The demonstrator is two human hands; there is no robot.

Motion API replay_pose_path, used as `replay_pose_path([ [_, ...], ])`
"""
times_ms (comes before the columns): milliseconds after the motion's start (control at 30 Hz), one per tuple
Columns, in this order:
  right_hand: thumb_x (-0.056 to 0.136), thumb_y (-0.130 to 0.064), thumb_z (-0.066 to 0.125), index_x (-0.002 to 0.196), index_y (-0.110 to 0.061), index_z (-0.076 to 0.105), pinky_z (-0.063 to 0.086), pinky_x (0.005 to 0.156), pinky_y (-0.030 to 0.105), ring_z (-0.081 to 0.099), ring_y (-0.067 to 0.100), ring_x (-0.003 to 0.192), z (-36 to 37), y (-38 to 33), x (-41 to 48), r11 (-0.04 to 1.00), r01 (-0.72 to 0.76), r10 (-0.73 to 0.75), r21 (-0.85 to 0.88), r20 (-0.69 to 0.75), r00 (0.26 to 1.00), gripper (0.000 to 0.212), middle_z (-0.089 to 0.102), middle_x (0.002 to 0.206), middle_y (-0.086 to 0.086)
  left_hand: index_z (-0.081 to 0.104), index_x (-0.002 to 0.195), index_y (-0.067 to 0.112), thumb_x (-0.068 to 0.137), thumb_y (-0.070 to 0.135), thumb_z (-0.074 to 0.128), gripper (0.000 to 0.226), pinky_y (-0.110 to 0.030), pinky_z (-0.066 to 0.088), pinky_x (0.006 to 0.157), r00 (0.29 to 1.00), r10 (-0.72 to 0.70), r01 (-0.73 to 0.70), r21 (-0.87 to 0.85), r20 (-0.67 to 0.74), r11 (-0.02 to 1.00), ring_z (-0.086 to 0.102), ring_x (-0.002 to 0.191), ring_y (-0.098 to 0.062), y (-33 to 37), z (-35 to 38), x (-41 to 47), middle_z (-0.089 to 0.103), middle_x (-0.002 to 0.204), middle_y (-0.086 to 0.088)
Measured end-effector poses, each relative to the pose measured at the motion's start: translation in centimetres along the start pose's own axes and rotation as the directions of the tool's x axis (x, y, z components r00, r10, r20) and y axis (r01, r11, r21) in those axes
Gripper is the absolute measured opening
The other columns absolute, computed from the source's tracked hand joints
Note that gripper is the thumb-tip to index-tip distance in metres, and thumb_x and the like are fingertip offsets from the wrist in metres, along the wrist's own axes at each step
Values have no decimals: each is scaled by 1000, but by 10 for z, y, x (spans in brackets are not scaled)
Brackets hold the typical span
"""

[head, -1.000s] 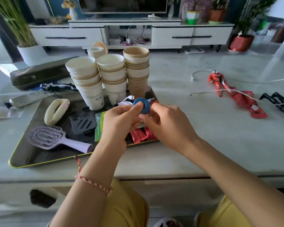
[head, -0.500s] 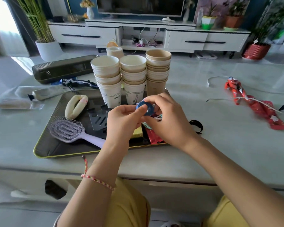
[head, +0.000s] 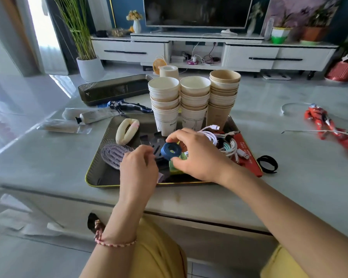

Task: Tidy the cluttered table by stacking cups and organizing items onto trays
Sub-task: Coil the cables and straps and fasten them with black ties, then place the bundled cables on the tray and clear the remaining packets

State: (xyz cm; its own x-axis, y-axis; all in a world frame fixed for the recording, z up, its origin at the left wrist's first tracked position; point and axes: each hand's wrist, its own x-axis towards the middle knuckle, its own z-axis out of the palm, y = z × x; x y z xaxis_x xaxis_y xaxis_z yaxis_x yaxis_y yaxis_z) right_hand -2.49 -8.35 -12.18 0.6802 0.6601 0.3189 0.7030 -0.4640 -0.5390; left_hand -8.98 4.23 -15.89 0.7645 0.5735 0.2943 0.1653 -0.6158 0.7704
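My right hand pinches a rolled blue strap between thumb and fingers, just above the dark gold-rimmed tray. Just left of the roll, my left hand hovers with loosely curled fingers and holds nothing. Three stacks of paper cups stand at the tray's far side. On the tray also lie a lilac hairbrush, a cream hair clip, a black slotted piece, coiled white cables, a green packet and red sachets.
A black strap loop lies on the table right of the tray. A red figure toy with a white cable lies far right. A second dark tray, a blue figure, a tube and a single cup sit behind left.
My left hand has let go of the blue roll and drawn back left. My right hand alone now holds it, lower over the tray. The cables have come into view.
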Motion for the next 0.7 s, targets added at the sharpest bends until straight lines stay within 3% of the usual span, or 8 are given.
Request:
replay_pose_path([
  [100, 74, -10, 70, 109, -12, 62, 38, 84, 19, 53, 17, 99, 8, -4, 5, 1000, 8, -8, -3, 62, 998, 36, 61, 109, 5, 67, 104, 11, 80, 5, 59, 26, -38, 39, 87, 998, 54, -59, 154, 32, 986, 52, 100, -31, 0, -2, -2, 67, 100, -9],
  [233, 75, -19, 71, 110, -16, 62, 39, 87, 27, 50, 20, 102, 17, -7, 7, 997, 19, -5, -79, 165, 986, 36, 63, 109, 3, 64, 111, 17, 62, 5, 74, 51, -36, 28, 84, 993, 16, -47, 269, 115, 962, 45, 107, -29, -2, -3, -2, 60, 110, -5],
  [400, 78, -25, 67, 112, -17, 60, 41, 89, 31, 47, 21, 107, 16, -4, 8, 980, 19, 31, -196, 250, 968, 36, 61, 112, 4, 68, 103, 12, 65, -6, 64, 42, -39, 36, 92, 999, -10, 3, 172, 38, 985, 50, 106, -28, -5, -6, -1, 65, 107, -7],
  [534, 80, -19, 62, 117, -19, 56, 38, 88, 31, 43, 23, 110, 21, 0, 7, 933, 82, 28, -349, 300, 953, 38, 57, 116, 4, 69, 96, 9, 82, -4, 47, 30, -45, 39, 94, 1000, 10, -7, 95, -24, 995, 53, 105, -27, -10, -4, -1, 66, 105, -8],
  [634, 80, -21, 65, 121, -18, 57, 36, 89, 29, 43, 22, 113, 18, 3, 7, 940, 89, 23, -328, 325, 946, 42, 55, 119, 6, 69, 92, 9, 85, -2, 47, 26, -43, 41, 92, 997, 31, -27, 49, -73, 998, 54, 101, -27, -10, -1, -1, 68, 100, -6],
  [700, 79, -21, 69, 124, -17, 57, 36, 86, 21, 45, 16, 106, 12, 4, 7, 976, 51, 22, -214, 325, 945, 46, 53, 120, 6, 69, 92, 7, 84, -1, 48, 24, -37, 42, 88, 989, 61, -58, 33, -131, 998, 55, 97, -26, -7, 0, -1, 68, 97, -7],
])
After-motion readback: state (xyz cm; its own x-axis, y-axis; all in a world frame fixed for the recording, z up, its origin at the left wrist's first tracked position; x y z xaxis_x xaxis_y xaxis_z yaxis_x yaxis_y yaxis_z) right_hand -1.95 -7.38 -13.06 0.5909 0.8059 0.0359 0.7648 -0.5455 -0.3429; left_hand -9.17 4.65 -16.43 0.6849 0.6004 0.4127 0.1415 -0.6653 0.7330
